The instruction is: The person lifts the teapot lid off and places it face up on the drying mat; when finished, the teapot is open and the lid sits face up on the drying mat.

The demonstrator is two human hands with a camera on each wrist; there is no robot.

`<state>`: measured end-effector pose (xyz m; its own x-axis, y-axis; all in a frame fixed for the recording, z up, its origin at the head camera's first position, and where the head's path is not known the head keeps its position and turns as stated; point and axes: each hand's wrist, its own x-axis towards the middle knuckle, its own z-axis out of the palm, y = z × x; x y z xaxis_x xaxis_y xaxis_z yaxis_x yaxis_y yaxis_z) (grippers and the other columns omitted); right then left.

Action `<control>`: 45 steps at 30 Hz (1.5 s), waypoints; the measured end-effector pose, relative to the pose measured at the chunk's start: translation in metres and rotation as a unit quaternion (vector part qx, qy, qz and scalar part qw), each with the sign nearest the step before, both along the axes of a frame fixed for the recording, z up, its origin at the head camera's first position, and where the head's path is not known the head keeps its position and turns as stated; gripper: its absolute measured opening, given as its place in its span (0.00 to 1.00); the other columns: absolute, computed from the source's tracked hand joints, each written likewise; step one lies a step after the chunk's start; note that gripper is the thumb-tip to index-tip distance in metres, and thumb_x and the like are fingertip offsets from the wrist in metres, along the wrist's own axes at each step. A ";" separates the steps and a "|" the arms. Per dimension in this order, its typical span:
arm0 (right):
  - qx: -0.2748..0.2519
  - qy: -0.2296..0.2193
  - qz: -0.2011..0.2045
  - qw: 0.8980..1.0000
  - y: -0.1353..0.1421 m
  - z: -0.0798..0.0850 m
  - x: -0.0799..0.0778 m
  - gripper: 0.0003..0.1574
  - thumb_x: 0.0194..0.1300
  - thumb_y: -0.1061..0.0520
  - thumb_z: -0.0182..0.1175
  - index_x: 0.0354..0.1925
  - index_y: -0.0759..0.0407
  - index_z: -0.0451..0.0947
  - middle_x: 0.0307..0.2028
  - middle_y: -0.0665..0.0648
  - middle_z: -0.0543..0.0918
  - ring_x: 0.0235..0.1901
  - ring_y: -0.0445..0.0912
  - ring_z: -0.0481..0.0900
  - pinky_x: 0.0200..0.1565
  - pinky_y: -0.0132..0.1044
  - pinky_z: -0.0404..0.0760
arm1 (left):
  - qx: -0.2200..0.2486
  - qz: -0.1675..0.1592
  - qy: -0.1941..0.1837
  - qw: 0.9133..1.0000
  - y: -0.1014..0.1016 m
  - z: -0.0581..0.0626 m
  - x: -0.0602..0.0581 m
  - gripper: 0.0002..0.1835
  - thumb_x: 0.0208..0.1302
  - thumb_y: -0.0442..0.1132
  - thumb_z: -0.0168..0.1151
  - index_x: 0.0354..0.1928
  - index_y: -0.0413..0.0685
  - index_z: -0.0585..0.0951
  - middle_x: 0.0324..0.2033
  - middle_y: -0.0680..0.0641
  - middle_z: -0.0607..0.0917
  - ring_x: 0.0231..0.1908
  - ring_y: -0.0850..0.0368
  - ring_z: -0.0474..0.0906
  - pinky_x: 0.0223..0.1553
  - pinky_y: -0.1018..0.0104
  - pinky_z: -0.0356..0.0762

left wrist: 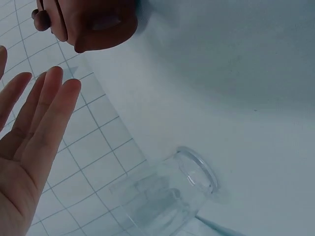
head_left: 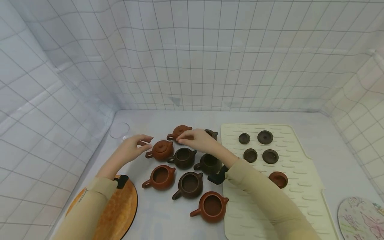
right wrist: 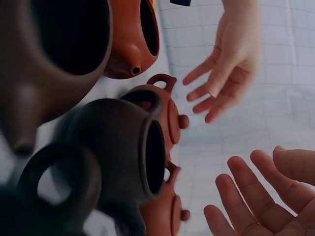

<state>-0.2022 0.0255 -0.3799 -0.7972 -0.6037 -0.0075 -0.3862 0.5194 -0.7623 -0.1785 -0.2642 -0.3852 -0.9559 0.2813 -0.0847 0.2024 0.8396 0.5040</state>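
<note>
My left hand [head_left: 135, 147], fingers relaxed and apart, hovers just left of a lidded reddish clay teapot [head_left: 162, 151]. My right hand [head_left: 198, 139] reaches over the back of the group, fingers loosely extended beside a second lidded reddish teapot [head_left: 180, 129]. Neither hand holds anything, and the right wrist view shows both with spread fingers. Around them stand lidless dark teapots [head_left: 183, 164], one partly hidden behind the right hand. Nearer the front are a lidless red teapot [head_left: 165, 186], a dark one [head_left: 192, 195] and another red one [head_left: 211, 218].
On a cream ridged mat [head_left: 300, 206] at the right lie several dark lids [head_left: 265, 137] and a reddish lid [head_left: 278, 179]. A round orange-brown board [head_left: 120, 213] is at front left, a clear glass jar [left wrist: 167, 196] at back left, and a patterned round mat [head_left: 361, 220] at far right.
</note>
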 end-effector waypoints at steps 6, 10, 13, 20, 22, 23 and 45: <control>0.023 0.006 0.008 1.000 -0.044 -0.011 -0.012 0.17 0.73 0.51 0.57 0.56 0.53 0.82 0.54 0.55 0.84 0.43 0.47 0.82 0.45 0.35 0.79 | -0.006 -0.009 -0.057 0.998 0.008 -0.006 -0.011 0.23 0.69 0.41 0.62 0.62 0.36 0.76 0.57 0.32 0.80 0.54 0.35 0.79 0.48 0.47 0.82; 0.035 0.005 -0.006 0.999 -0.064 -0.017 -0.015 0.16 0.72 0.53 0.58 0.55 0.54 0.82 0.52 0.55 0.85 0.47 0.46 0.83 0.47 0.35 0.80 | -0.011 -0.019 -0.072 0.997 0.011 -0.011 -0.014 0.24 0.67 0.39 0.64 0.61 0.33 0.76 0.54 0.30 0.81 0.51 0.35 0.81 0.45 0.51 0.83; 0.045 0.006 -0.011 0.999 -0.078 -0.018 -0.015 0.16 0.72 0.55 0.58 0.55 0.55 0.82 0.52 0.55 0.85 0.51 0.47 0.83 0.52 0.37 0.81 | -0.015 -0.017 -0.076 0.997 0.012 -0.013 -0.014 0.24 0.67 0.38 0.64 0.60 0.33 0.76 0.53 0.30 0.81 0.49 0.36 0.83 0.42 0.53 0.84; 0.112 0.022 -0.010 0.993 -0.099 -0.020 -0.016 0.18 0.72 0.56 0.58 0.57 0.56 0.80 0.54 0.54 0.84 0.58 0.45 0.79 0.58 0.34 0.77 | -0.024 -0.007 -0.079 0.997 0.009 -0.016 -0.017 0.23 0.66 0.37 0.65 0.61 0.35 0.76 0.52 0.30 0.82 0.43 0.40 0.84 0.39 0.55 0.82; 0.129 0.029 -0.014 0.991 -0.102 -0.019 -0.015 0.18 0.72 0.56 0.58 0.57 0.56 0.80 0.54 0.54 0.83 0.57 0.46 0.79 0.57 0.34 0.78 | -0.024 -0.005 -0.076 0.997 0.008 -0.017 -0.018 0.23 0.65 0.37 0.65 0.60 0.36 0.77 0.51 0.30 0.82 0.41 0.42 0.84 0.38 0.56 0.82; 0.136 0.030 -0.018 0.990 -0.103 -0.018 -0.015 0.18 0.72 0.55 0.59 0.57 0.56 0.81 0.54 0.54 0.83 0.56 0.46 0.79 0.56 0.34 0.78 | -0.024 -0.006 -0.074 0.997 0.008 -0.017 -0.018 0.23 0.65 0.37 0.66 0.60 0.36 0.78 0.51 0.30 0.83 0.41 0.43 0.84 0.37 0.56 0.82; 0.029 -0.006 -0.083 0.996 -0.089 -0.025 -0.022 0.13 0.70 0.51 0.60 0.49 0.53 0.84 0.49 0.51 0.86 0.52 0.45 0.82 0.54 0.36 0.79 | -0.020 -0.018 -0.068 0.997 0.002 -0.024 -0.022 0.20 0.65 0.39 0.65 0.56 0.37 0.78 0.50 0.32 0.83 0.39 0.46 0.84 0.37 0.57 0.82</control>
